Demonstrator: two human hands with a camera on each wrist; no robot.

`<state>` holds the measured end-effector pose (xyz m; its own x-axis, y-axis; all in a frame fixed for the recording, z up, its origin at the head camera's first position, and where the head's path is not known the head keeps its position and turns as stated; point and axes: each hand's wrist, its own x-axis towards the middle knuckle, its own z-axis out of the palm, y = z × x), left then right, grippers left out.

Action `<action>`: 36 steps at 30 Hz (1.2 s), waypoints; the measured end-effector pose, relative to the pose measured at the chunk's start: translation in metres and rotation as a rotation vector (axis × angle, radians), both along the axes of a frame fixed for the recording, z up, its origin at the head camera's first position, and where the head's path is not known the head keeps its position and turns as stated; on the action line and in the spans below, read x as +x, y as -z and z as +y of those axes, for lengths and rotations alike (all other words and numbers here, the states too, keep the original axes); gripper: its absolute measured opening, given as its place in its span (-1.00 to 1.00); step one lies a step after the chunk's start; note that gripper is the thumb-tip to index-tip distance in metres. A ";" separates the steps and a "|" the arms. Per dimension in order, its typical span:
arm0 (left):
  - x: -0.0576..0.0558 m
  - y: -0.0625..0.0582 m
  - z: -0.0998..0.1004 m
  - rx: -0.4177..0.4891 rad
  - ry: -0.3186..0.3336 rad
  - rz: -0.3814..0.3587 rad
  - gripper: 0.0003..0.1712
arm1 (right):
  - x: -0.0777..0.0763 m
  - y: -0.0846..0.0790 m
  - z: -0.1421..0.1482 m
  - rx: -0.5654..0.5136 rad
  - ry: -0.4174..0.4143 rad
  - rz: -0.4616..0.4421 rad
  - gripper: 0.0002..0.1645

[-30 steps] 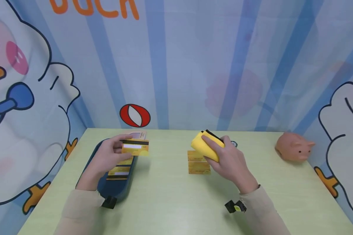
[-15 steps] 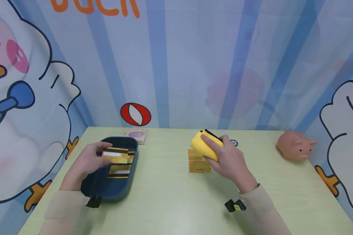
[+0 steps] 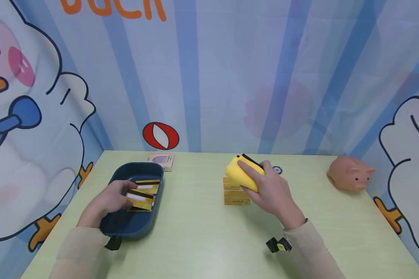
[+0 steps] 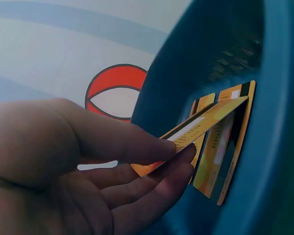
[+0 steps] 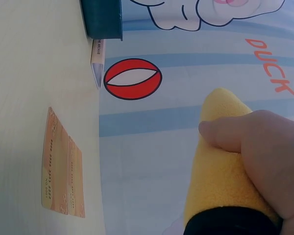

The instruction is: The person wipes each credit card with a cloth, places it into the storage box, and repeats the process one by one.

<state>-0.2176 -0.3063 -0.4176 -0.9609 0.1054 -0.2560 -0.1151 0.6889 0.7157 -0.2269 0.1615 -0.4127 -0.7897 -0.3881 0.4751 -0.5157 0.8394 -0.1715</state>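
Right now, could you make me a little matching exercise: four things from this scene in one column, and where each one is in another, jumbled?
Things
1. yellow bundle
2. pink pig
3. tilted gold card
4. pair of gold cards

Places
A. lying on the table, between the blue tray and the pig
B. gripped by the right hand
C. near the table's right edge
D. pinched by the left hand, over other cards in the tray

Right pairs: 1-B, 2-C, 3-D, 4-A
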 end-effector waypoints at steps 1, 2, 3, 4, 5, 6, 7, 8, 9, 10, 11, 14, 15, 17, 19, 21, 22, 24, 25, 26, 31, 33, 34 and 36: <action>0.000 0.000 0.001 -0.008 -0.002 -0.001 -0.28 | 0.000 0.000 0.000 -0.001 0.000 -0.001 -0.16; -0.001 0.001 0.002 -0.012 -0.004 -0.002 -0.27 | 0.000 -0.001 0.000 -0.002 0.000 -0.001 -0.17; -0.001 0.001 0.003 -0.017 -0.005 -0.002 -0.26 | 0.000 -0.001 0.000 -0.003 -0.001 -0.003 -0.17; -0.001 0.000 0.003 -0.011 -0.009 -0.008 -0.24 | 0.000 -0.002 0.000 -0.004 0.000 -0.003 -0.17; -0.002 0.000 0.004 -0.003 -0.010 -0.014 -0.23 | 0.000 -0.002 0.000 -0.005 0.001 -0.003 -0.17; -0.003 0.000 0.005 -0.001 -0.012 -0.021 -0.22 | 0.001 -0.002 0.000 -0.005 0.003 -0.004 -0.18; -0.003 0.000 0.005 0.001 -0.017 -0.033 -0.21 | 0.001 -0.002 0.000 -0.004 0.005 -0.005 -0.17; -0.004 0.000 0.006 0.005 -0.023 -0.045 -0.21 | 0.000 -0.002 0.000 -0.003 0.007 -0.006 -0.17; -0.004 0.000 0.006 0.003 -0.028 -0.055 -0.21 | 0.000 -0.002 0.000 -0.003 0.008 -0.007 -0.17; -0.005 -0.001 0.007 -0.002 -0.032 -0.063 -0.21 | 0.000 -0.002 0.000 -0.002 0.008 -0.007 -0.17; -0.005 -0.001 0.007 -0.019 -0.036 -0.066 -0.21 | 0.000 -0.002 0.000 -0.002 0.009 -0.007 -0.17; -0.005 -0.001 0.008 -0.073 -0.051 -0.070 -0.26 | 0.000 -0.002 0.000 -0.002 0.009 -0.006 -0.16; -0.005 -0.001 0.008 -0.088 -0.054 -0.072 -0.27 | 0.001 -0.002 0.000 -0.002 0.008 -0.004 -0.16; -0.005 -0.001 0.008 -0.112 -0.057 -0.078 -0.29 | 0.001 -0.002 0.000 -0.001 0.008 -0.002 -0.16; -0.005 -0.002 0.008 -0.127 -0.058 -0.088 -0.30 | 0.001 -0.002 0.000 -0.001 0.007 0.003 -0.17; -0.006 -0.002 0.008 -0.137 -0.062 -0.099 -0.30 | 0.001 -0.002 0.000 -0.003 0.005 0.006 -0.16; -0.006 -0.002 0.008 -0.141 -0.064 -0.104 -0.30 | 0.001 -0.002 0.000 -0.004 0.004 0.007 -0.16; -0.006 -0.003 0.008 -0.147 -0.071 -0.114 -0.30 | 0.001 -0.002 0.000 -0.004 0.003 0.007 -0.16; -0.006 -0.003 0.008 -0.148 -0.074 -0.119 -0.30 | 0.001 -0.002 0.000 -0.004 0.003 0.006 -0.16; -0.006 -0.003 0.008 -0.150 -0.077 -0.123 -0.30 | 0.001 -0.002 0.000 -0.004 0.004 0.005 -0.16; -0.007 -0.004 0.008 -0.144 -0.076 -0.135 -0.29 | 0.001 -0.001 -0.001 0.002 0.004 -0.002 -0.16; -0.007 -0.004 0.007 -0.138 -0.072 -0.137 -0.28 | 0.001 -0.001 -0.001 0.002 0.004 -0.002 -0.16; -0.007 -0.004 0.007 -0.135 -0.071 -0.138 -0.28 | 0.001 -0.001 0.000 0.001 0.003 -0.003 -0.16; -0.006 -0.005 0.007 -0.133 -0.068 -0.139 -0.29 | 0.001 -0.001 0.000 -0.001 0.003 -0.002 -0.16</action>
<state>-0.2241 -0.2990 -0.4129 -0.9189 -0.0016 -0.3944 -0.2559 0.7635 0.5930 -0.2263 0.1614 -0.4121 -0.7919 -0.3853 0.4737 -0.5128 0.8409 -0.1731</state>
